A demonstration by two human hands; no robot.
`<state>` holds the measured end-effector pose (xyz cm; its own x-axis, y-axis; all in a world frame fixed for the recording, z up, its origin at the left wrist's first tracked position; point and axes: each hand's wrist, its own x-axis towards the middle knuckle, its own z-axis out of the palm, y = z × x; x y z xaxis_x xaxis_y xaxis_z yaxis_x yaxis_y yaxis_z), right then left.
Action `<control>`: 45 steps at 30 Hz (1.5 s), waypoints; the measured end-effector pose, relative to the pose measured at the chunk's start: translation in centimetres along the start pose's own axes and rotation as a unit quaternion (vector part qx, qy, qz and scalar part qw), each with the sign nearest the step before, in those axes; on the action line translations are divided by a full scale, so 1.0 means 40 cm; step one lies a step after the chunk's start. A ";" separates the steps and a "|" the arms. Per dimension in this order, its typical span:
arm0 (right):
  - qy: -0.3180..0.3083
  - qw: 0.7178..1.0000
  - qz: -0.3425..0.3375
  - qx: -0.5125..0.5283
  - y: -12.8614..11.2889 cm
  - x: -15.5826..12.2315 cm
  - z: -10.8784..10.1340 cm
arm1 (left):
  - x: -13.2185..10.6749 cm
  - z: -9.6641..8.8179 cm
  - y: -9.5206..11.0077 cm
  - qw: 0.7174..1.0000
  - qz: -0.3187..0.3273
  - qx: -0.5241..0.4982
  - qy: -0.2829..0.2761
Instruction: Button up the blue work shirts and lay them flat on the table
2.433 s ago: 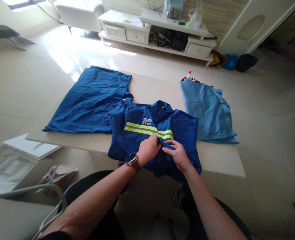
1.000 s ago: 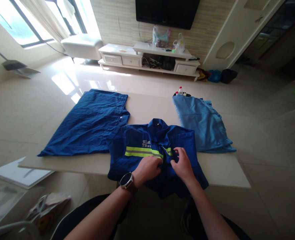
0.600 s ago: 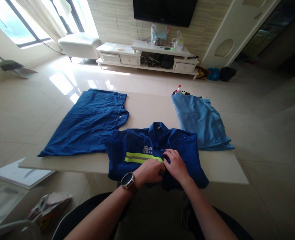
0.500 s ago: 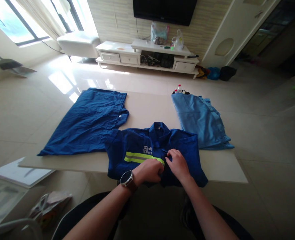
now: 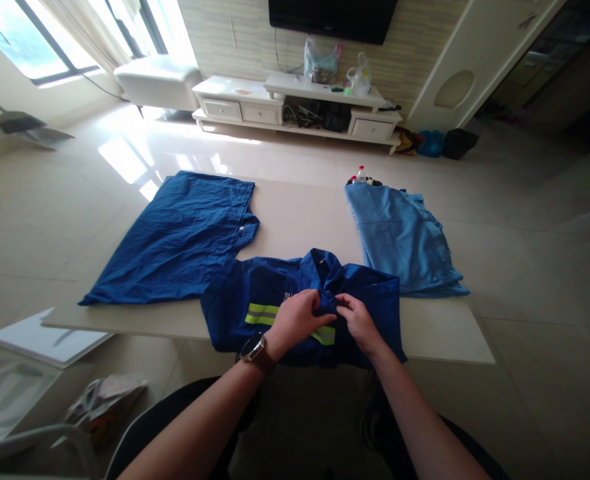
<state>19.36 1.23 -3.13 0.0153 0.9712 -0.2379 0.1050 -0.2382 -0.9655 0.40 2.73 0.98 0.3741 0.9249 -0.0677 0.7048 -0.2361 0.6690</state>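
A dark blue work shirt (image 5: 255, 303) with a yellow-green reflective stripe lies at the near edge of the pale table (image 5: 299, 213), its hem hanging over the edge. My left hand (image 5: 297, 317), a watch on its wrist, pinches the shirt's front opening just below the collar. My right hand (image 5: 357, 317) pinches the opposite side of the same opening, its fingertips touching those of the left. Both hands are closed on the cloth at mid-chest.
A flat dark blue garment (image 5: 185, 233) covers the table's left part and a folded light blue garment (image 5: 399, 233) lies at the right, with a small bottle (image 5: 360, 175) behind it. A white TV stand (image 5: 299, 107) is across the tiled floor. A chair frame (image 5: 49, 440) is at lower left.
Both hands have moved up the shirt's front from the stripe to just below the collar. The shirt has shifted a little to the left on the table.
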 end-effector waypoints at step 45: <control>0.074 0.962 -0.157 -0.211 -0.013 -0.045 0.043 | -0.008 0.048 0.008 0.980 0.116 0.152 -0.050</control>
<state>17.55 -0.42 -2.39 0.0544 0.9928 0.1062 0.5205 0.0626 -0.8516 1.67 1.78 -0.21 0.5915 0.8060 -0.0217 0.7356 -0.5285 0.4238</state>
